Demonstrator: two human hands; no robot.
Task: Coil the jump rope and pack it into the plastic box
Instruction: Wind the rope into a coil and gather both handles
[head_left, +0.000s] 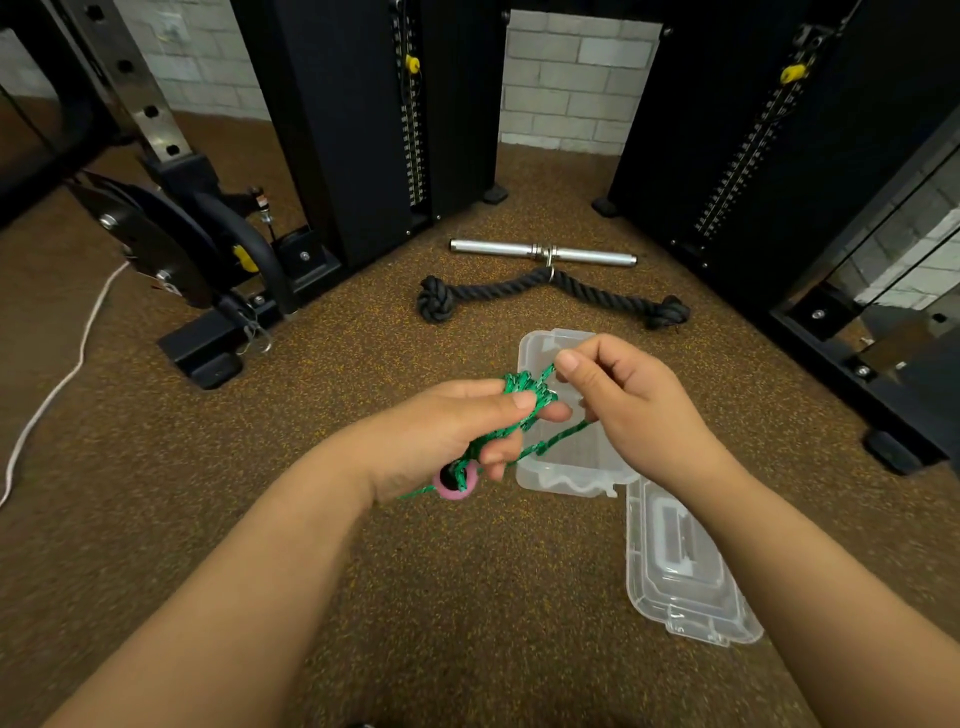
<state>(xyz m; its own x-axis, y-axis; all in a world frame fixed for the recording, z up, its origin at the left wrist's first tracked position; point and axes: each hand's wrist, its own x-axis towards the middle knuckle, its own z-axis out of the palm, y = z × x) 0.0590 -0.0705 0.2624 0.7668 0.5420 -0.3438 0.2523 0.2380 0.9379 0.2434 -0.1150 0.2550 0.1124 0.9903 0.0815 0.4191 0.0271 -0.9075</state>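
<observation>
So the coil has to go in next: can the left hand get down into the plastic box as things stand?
Probably yes. The plastic box lies open just beside the left hand, its lid off on the floor; only the right hand hovers over it.

the clear plastic open box (540, 358) lies unobstructed from above, though both hands hover over its middle. its clear plastic ribbed lid (680, 566) lies just beside it. bare speckled brown rubber floor (322, 415) spreads left; beyond, a black knotted thick rope (550, 293).
</observation>
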